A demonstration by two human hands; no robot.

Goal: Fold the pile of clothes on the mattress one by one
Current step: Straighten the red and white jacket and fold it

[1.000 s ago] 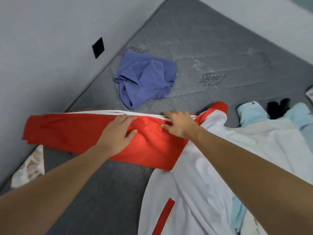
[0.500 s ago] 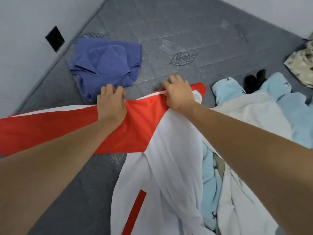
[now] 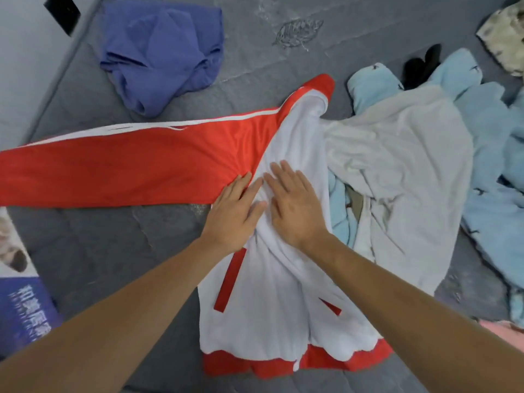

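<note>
Both hands are lying flat, fingers straight and together, on the white body of the red and white jacket (image 3: 283,293), which is spread on the grey mattress (image 3: 99,251). The left hand (image 3: 234,214) is pressing just at the place where the red sleeve (image 3: 127,168) is joining the body, and the right hand (image 3: 295,202) is pressing just beside it, a little more toward the middle of the chest; neither hand is gripping any cloth. The sleeve is stretching away to the person's left, with its long axis going almost across the view, so the left hand is the nearer one to it, and I judge that the sleeve will have to be brought back over the body. To the right, the pile of pale clothes (image 3: 411,171) is touching the jacket and partly lying under it. A blue garment (image 3: 161,55) is lying apart, further up the mattress.
</note>
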